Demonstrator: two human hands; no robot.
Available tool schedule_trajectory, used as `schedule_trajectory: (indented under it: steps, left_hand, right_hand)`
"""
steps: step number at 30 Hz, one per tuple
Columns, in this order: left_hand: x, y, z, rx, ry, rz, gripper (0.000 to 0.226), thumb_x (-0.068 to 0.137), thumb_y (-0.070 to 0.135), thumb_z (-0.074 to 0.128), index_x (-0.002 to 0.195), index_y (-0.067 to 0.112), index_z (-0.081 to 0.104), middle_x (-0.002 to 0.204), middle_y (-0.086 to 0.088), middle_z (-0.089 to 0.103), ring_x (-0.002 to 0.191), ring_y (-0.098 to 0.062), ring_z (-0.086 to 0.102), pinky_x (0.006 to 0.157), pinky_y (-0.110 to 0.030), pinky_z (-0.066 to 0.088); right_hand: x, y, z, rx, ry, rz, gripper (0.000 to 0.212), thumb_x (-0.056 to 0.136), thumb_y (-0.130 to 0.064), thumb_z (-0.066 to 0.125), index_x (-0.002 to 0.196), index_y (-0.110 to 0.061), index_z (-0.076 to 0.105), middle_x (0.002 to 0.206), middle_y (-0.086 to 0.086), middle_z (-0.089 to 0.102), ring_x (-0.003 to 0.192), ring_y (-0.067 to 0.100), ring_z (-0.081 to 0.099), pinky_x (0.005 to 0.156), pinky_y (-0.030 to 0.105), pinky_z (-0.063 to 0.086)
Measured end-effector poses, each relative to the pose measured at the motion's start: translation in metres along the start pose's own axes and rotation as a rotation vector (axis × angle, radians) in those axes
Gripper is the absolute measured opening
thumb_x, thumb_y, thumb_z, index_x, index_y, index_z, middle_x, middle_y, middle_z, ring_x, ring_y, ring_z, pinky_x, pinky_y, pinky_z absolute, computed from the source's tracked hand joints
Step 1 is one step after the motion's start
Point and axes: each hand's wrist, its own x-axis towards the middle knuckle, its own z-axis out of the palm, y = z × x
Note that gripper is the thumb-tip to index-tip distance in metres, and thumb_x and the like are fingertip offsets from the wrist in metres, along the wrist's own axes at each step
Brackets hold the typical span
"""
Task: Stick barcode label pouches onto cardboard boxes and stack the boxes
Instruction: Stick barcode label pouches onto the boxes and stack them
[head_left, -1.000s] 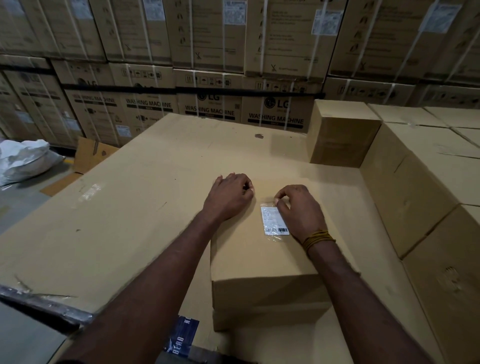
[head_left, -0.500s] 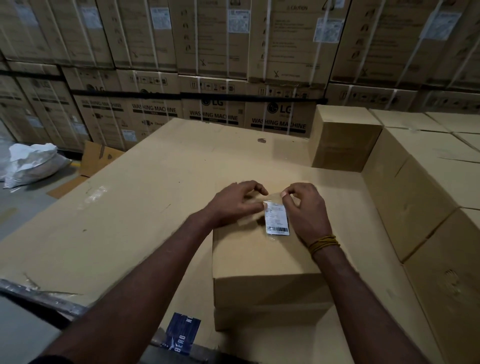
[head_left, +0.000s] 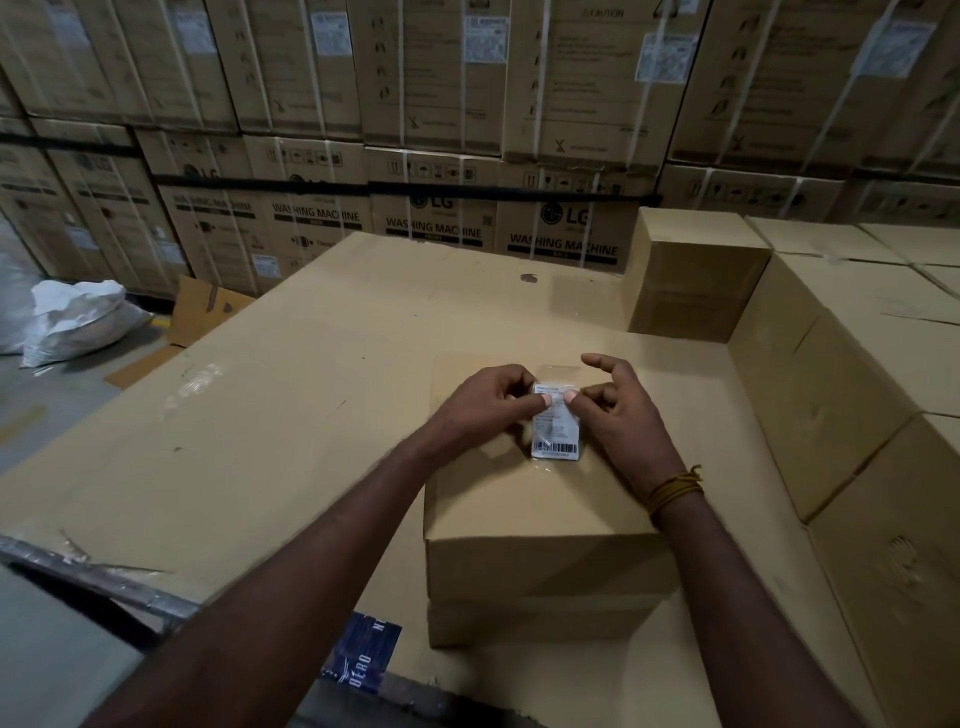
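Head view: the clear plastic barcode label pouch (head_left: 555, 421), pressed flat by the right hand (head_left: 615, 415) a second ago, is now pinched at its upper part by both thumbs, left hand (head_left: 480, 402) joined in. Probably being smoothed or realigned; not yet stuck firm. It lies atop the plain brown matte cardboard box (head_left: 535, 499), glossy, crinkled.

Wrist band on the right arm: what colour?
Mustard yellow wrist band, wound in several strands; head view.

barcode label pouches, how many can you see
1: the barcode label pouch lies on the near box, under both hands' thumbs. Others may be hidden.
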Motion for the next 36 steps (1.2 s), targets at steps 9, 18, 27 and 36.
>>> schedule_trajectory:
  steps: [9, 18, 27, 36]
  left_hand:
    - [-0.012, 0.011, 0.010, -0.246, 0.017, -0.023, 0.018, 0.099, 0.014, 0.062, 0.103, -0.003, 0.059, 0.096, -0.024, 0.073, 0.074, -0.022, 0.072, 0.052, -0.031, 0.056]
    - [-0.003, 0.005, 0.005, -0.310, 0.129, -0.055, 0.008, 0.097, 0.017, 0.064, 0.090, 0.014, 0.065, 0.093, -0.009, 0.075, 0.081, -0.018, 0.071, 0.077, -0.035, 0.055]
    - [0.024, -0.010, -0.021, -0.225, 0.312, -0.051, 0.013, 0.094, 0.016, 0.067, 0.097, 0.004, 0.070, 0.089, -0.022, 0.074, 0.073, -0.025, 0.068, 0.067, -0.037, 0.051]
    - [0.030, -0.021, -0.021, -0.223, 0.397, -0.009, 0.017, 0.082, 0.023, 0.062, 0.088, 0.013, 0.075, 0.087, -0.008, 0.077, 0.075, -0.018, 0.070, 0.074, -0.040, 0.057]
  right_hand:
    - [-0.008, -0.002, -0.006, 0.161, -0.086, -0.007, 0.044, 0.096, -0.014, 0.062, 0.136, -0.027, 0.048, 0.092, 0.027, 0.066, 0.092, 0.028, 0.071, 0.086, 0.046, 0.058]
    - [-0.006, 0.001, -0.002, 0.102, -0.043, 0.010, 0.029, 0.098, -0.020, 0.059, 0.126, -0.025, 0.062, 0.083, 0.000, 0.069, 0.087, 0.012, 0.068, 0.087, 0.036, 0.055]
    - [-0.053, -0.017, 0.016, -0.895, -0.402, -0.110, 0.060, 0.104, -0.046, 0.032, 0.157, -0.020, 0.020, 0.166, -0.002, 0.010, 0.152, 0.017, 0.011, 0.123, 0.034, 0.009]
    - [-0.031, -0.020, 0.034, -0.972, -0.501, -0.006, 0.078, 0.099, -0.063, 0.015, 0.158, -0.017, -0.005, 0.166, 0.000, -0.012, 0.152, 0.013, -0.008, 0.123, 0.033, -0.003]
